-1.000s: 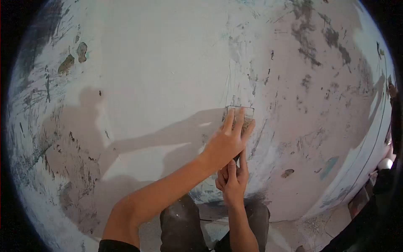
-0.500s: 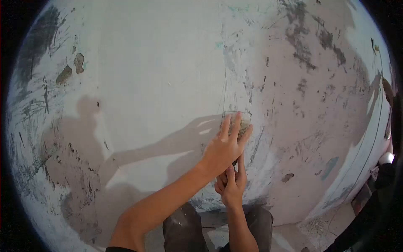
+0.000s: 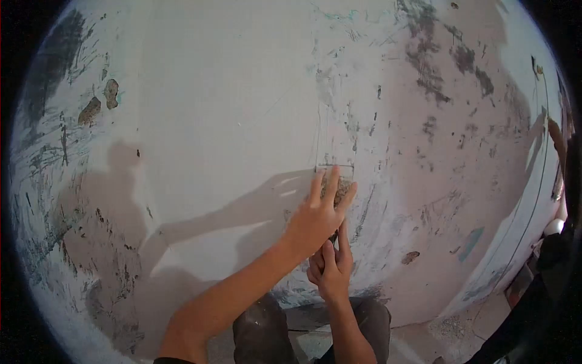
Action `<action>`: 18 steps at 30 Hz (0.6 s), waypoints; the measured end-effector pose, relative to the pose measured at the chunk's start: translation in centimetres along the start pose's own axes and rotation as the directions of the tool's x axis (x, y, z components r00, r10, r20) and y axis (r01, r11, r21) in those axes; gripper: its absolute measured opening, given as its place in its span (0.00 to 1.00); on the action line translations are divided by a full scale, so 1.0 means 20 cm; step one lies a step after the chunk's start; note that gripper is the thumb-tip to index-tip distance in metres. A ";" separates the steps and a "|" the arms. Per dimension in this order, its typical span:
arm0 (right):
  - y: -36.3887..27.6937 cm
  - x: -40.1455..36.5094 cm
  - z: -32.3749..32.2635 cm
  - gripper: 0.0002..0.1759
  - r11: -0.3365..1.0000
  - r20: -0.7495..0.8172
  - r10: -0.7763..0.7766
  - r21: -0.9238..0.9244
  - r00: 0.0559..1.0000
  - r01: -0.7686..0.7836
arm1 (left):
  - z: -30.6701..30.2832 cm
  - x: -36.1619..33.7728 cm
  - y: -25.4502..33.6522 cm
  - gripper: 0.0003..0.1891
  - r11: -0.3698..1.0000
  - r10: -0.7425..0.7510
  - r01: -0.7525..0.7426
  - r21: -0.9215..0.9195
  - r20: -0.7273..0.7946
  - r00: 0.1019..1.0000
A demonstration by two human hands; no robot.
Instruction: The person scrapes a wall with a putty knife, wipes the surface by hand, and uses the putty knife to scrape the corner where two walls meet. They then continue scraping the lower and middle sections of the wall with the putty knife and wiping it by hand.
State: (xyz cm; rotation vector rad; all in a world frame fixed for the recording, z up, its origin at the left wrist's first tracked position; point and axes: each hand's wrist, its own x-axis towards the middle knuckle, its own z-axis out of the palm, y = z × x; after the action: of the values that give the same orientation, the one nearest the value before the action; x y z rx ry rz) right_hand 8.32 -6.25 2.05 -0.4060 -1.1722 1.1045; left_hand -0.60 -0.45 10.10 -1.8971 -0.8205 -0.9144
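Note:
A flat-bladed putty knife lies against the worn wall, blade edge upward and handle pointing down. My left hand is flat over the blade, its fingers stretched out and spread, pressing it from above. Below it, my right hand is wrapped round the dark handle, which is mostly hidden by the fingers. The blade's face looks stained or crusted between my left fingers. Pale, scuffed wall surface with scratches and grey marks runs above the blade edge.
Smooth whitish wall spreads to the left, with chipped holes farther left. A pinkish wall area with dark patches is on the right. My knees are close to the wall's base. Dusty floor shows at lower right.
The view has shifted a little, so the wall marks sit slightly farther left. Both hands and the putty knife appear slightly lower and farther left, with the same hold.

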 end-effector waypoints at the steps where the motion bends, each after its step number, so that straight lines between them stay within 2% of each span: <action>1: 0.00 0.00 0.01 0.37 1.000 -0.018 -0.002 -0.003 1.000 0.002 | 0.00 0.00 0.00 0.36 1.000 -0.008 0.008 -0.026 -0.003 1.000; 11: 0.06 0.00 0.03 0.38 1.000 -0.055 -0.024 0.002 0.998 0.024 | -0.03 0.00 -0.03 0.35 0.999 0.032 -0.032 0.010 0.042 0.999; 13: 0.05 0.01 0.04 0.38 0.996 -0.023 -0.027 0.088 0.999 0.028 | -0.01 0.00 -0.04 0.35 0.999 0.031 -0.031 -0.007 0.007 0.999; 18: 0.05 -0.02 0.04 0.39 0.995 -0.055 0.005 0.099 0.998 0.001 | 0.00 -0.02 -0.04 0.34 0.999 0.045 -0.045 -0.016 0.018 0.999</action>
State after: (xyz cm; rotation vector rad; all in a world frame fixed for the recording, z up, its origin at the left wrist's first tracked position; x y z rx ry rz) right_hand 7.11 -6.28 1.42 -0.3592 -1.0644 1.1409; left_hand -1.50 -0.14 10.08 -1.9324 -0.7800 -0.8796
